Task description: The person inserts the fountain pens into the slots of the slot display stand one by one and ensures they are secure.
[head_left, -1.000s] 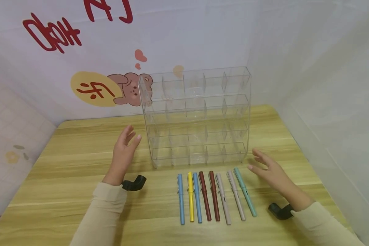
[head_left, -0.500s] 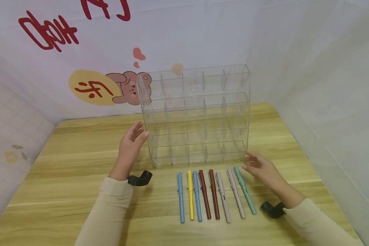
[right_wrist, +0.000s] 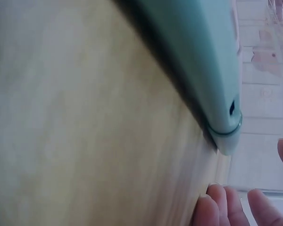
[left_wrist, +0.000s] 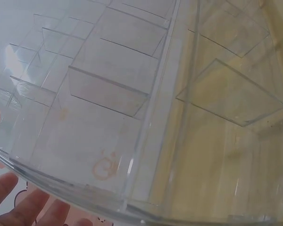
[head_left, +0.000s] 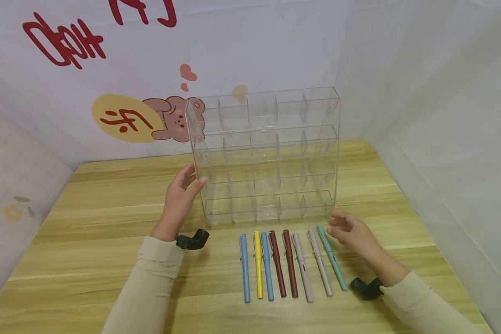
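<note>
wood-grain desk (head_left: 108,204), printed cloth (head_left: 275,51) past far edge; eight pens (head_left: 290,264) before clear rack (head_left: 267,201). left hand (head_left: 178,198) at rack, right hand (head_left: 356,235) by teal pen (head_left: 332,259), thumbs apart from fingers.

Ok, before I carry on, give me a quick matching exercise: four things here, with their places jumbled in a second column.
1. yellow pen
2. teal pen
3. clear rack
4. left hand

A. standing upright on the table
B. between the two blue pens
C. at the rack's left edge
D. at the right end of the row

Pairs: 1-B, 2-D, 3-A, 4-C
</note>
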Motion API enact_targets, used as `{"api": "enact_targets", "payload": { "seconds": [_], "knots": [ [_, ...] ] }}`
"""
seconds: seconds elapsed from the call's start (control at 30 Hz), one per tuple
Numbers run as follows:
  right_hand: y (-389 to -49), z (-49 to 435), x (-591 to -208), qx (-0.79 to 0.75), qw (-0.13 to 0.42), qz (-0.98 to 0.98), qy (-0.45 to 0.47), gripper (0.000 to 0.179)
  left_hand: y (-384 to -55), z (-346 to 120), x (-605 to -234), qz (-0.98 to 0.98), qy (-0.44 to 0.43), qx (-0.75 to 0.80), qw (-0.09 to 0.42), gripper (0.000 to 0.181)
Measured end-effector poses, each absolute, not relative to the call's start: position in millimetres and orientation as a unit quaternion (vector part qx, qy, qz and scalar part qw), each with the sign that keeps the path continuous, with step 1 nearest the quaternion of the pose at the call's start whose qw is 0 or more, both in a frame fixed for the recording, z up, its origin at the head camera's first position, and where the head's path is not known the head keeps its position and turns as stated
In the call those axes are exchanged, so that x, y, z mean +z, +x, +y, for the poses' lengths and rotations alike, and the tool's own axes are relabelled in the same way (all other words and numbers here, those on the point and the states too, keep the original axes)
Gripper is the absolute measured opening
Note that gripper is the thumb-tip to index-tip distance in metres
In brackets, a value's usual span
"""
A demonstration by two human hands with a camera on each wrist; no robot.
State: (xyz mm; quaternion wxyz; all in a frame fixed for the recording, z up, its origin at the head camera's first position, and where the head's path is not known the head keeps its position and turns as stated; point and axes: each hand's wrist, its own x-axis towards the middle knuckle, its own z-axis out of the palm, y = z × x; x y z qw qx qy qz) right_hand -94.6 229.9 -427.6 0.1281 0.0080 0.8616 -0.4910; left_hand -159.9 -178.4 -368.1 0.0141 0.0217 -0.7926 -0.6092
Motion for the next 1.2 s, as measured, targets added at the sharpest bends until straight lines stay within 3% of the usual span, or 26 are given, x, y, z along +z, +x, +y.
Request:
{"api": "enact_targets", "payload": {
  "seconds": [0.43,1.2],
  "knots": [
    [-97.8,222.1,-429.2,-0.452,0.137,0.881,-0.035,0.051,-163.4,-175.3,-368.3,-0.800,0.021,-0.600,0.002,0.069],
    [-105.3,209.4,-416.9,-0.347,0.170,0.920,-0.068,0.050,-166.8,-170.8,-373.2,-0.777,0.036,-0.629,-0.002,0.056]
  ]
}}
